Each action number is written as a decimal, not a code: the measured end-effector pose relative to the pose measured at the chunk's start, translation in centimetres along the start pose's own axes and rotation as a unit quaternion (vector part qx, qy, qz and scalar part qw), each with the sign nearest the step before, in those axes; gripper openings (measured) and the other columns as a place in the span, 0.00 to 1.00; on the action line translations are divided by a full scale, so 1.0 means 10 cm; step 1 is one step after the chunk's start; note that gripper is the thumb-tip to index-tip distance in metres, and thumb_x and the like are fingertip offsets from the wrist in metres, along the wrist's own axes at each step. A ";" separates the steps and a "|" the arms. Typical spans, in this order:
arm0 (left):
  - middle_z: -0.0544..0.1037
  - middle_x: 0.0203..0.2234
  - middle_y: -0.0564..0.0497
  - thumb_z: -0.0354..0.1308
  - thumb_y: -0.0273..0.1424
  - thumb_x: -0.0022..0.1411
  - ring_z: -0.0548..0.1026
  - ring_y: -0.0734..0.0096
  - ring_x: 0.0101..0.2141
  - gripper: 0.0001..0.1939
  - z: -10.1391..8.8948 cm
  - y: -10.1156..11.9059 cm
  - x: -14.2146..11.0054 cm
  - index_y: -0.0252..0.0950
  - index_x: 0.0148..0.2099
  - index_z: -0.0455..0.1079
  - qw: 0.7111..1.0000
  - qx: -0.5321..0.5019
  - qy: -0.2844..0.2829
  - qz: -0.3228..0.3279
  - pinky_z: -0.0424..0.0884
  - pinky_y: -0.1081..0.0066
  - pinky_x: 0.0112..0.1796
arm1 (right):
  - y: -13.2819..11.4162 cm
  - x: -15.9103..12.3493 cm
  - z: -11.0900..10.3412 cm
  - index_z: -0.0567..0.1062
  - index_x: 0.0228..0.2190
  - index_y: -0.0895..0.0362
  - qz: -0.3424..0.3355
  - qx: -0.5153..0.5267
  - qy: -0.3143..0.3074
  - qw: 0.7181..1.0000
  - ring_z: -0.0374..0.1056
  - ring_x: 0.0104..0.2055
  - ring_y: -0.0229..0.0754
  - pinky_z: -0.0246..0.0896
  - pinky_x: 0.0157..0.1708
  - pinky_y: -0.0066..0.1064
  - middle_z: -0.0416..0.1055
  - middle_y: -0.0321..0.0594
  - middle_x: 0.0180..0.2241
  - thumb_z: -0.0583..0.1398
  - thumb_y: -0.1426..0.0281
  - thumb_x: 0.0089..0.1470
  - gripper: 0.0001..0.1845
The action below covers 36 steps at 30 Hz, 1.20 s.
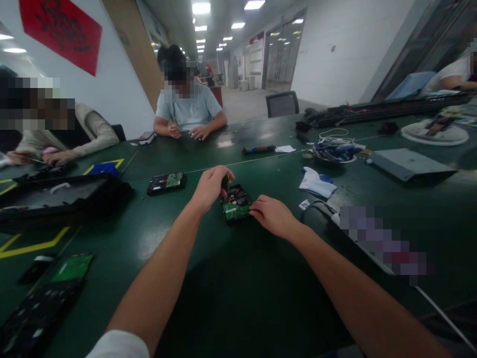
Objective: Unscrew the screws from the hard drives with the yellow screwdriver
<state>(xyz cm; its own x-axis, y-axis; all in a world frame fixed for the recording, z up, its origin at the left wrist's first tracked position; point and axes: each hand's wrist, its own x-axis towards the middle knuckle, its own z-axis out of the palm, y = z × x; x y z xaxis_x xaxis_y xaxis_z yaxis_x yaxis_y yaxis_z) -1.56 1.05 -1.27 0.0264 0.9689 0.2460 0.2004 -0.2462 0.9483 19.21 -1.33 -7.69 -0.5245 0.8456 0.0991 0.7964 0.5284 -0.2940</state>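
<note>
Left hand (213,189) closes round a dark-handled tool (224,182) (tip hidden), while the right hand (271,215) pinches the three-o'clock edge of the hard drive (236,211), at twelve o'clock on the worktop (238,288). Bracing that edge firmly and keeping the tool upright should prevent slips.

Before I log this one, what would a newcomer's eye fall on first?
Probably the bold red poster at upper left. Then the small black-and-green device near the middle, between the left hand and the right hand. Next, the white glove lying farther right.
</note>
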 end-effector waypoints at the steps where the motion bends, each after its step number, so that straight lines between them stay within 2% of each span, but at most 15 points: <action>1: 0.73 0.27 0.48 0.52 0.37 0.61 0.71 0.70 0.26 0.14 0.00 0.01 -0.01 0.35 0.30 0.74 1.000 -0.003 -0.002 -0.006 0.65 0.76 0.18 | 0.00 0.00 0.00 0.81 0.46 0.57 -0.002 -0.002 -0.002 1.000 0.73 0.46 0.45 0.64 0.45 0.34 0.75 0.46 0.47 0.60 0.68 0.69 0.11; 6: 0.73 0.26 0.51 0.55 0.34 0.59 0.73 0.67 0.28 0.06 0.01 0.04 -0.03 0.37 0.35 0.70 0.997 -0.065 0.021 -0.030 0.68 0.76 0.19 | -0.04 -0.01 -0.05 0.82 0.48 0.55 0.003 -0.028 -0.021 0.999 0.73 0.45 0.45 0.65 0.43 0.34 0.75 0.45 0.49 0.61 0.71 0.67 0.11; 11: 0.75 0.28 0.47 0.52 0.35 0.59 0.74 0.66 0.31 0.10 -0.02 0.02 -0.01 0.35 0.32 0.71 0.991 -0.123 0.010 -0.057 0.72 0.73 0.22 | -0.08 -0.02 -0.06 0.83 0.47 0.56 0.010 -0.033 -0.018 0.999 0.73 0.47 0.47 0.66 0.44 0.36 0.75 0.47 0.49 0.61 0.71 0.67 0.11; 15: 0.72 0.30 0.48 0.57 0.39 0.59 0.71 0.66 0.33 0.12 -0.02 0.00 -0.01 0.36 0.31 0.74 0.994 -0.093 0.039 -0.043 0.71 0.75 0.22 | -0.12 -0.02 0.00 0.82 0.46 0.60 -0.032 -0.039 0.022 0.999 0.69 0.54 0.53 0.65 0.52 0.42 0.75 0.50 0.51 0.66 0.72 0.62 0.10; 17: 0.71 0.31 0.48 0.59 0.40 0.58 0.70 0.66 0.34 0.13 -0.02 0.02 -0.03 0.36 0.31 0.75 0.996 -0.062 0.046 -0.036 0.69 0.77 0.21 | -0.16 -0.01 0.05 0.80 0.46 0.61 -0.062 -0.031 0.030 0.997 0.68 0.55 0.53 0.64 0.55 0.44 0.76 0.50 0.51 0.65 0.71 0.63 0.10; 19: 0.71 0.31 0.48 0.60 0.40 0.58 0.70 0.67 0.35 0.12 -0.02 0.04 -0.04 0.35 0.34 0.77 0.997 -0.058 0.028 -0.036 0.68 0.78 0.21 | -0.20 0.00 0.08 0.80 0.45 0.61 -0.080 -0.022 0.033 0.996 0.69 0.54 0.53 0.63 0.55 0.44 0.77 0.50 0.49 0.64 0.71 0.64 0.09; 22: 0.73 0.29 0.49 0.63 0.38 0.57 0.73 0.66 0.33 0.12 -0.04 0.05 -0.05 0.36 0.40 0.75 0.989 -0.129 -0.019 -0.069 0.71 0.75 0.23 | -0.23 0.02 0.11 0.80 0.44 0.61 -0.086 -0.009 0.042 0.995 0.69 0.53 0.51 0.63 0.55 0.43 0.77 0.50 0.48 0.63 0.71 0.66 0.08; 25: 0.75 0.27 0.50 0.64 0.37 0.53 0.75 0.64 0.32 0.12 -0.07 0.02 -0.03 0.37 0.37 0.68 0.973 -0.202 -0.024 -0.106 0.73 0.72 0.23 | -0.23 0.02 0.15 0.79 0.50 0.60 -0.082 -0.008 0.050 0.995 0.68 0.55 0.52 0.63 0.55 0.43 0.76 0.51 0.51 0.63 0.71 0.66 0.12; 28: 0.75 0.31 0.49 0.63 0.37 0.53 0.74 0.66 0.34 0.11 -0.09 0.00 -0.02 0.36 0.34 0.70 0.981 -0.175 0.001 -0.085 0.72 0.74 0.23 | -0.23 0.01 0.18 0.77 0.57 0.58 -0.081 -0.031 0.054 0.995 0.67 0.57 0.55 0.64 0.54 0.46 0.74 0.52 0.55 0.63 0.70 0.67 0.18; 32: 0.75 0.34 0.47 0.61 0.38 0.56 0.72 0.68 0.36 0.11 -0.10 0.01 -0.03 0.34 0.34 0.77 0.995 -0.095 0.008 -0.036 0.67 0.78 0.22 | -0.26 0.01 0.21 0.79 0.56 0.58 -0.083 -0.047 0.049 0.994 0.67 0.58 0.56 0.64 0.54 0.47 0.74 0.53 0.56 0.61 0.71 0.68 0.17; 36: 0.75 0.27 0.48 0.60 0.37 0.55 0.73 0.66 0.31 0.11 -0.08 0.03 -0.02 0.35 0.36 0.74 0.981 -0.165 -0.036 -0.093 0.68 0.75 0.21 | -0.26 0.02 0.23 0.79 0.54 0.59 -0.092 -0.032 0.053 0.994 0.68 0.58 0.54 0.65 0.56 0.47 0.75 0.52 0.56 0.61 0.73 0.67 0.16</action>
<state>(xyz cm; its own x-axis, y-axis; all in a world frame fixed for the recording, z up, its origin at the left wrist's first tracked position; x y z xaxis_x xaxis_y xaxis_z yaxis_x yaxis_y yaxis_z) -2.28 0.74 -0.92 0.0919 0.9941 0.0581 -0.1196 -0.0469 0.9917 16.37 -2.65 -9.07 -0.6313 0.7352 0.2469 0.7090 0.6761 -0.2005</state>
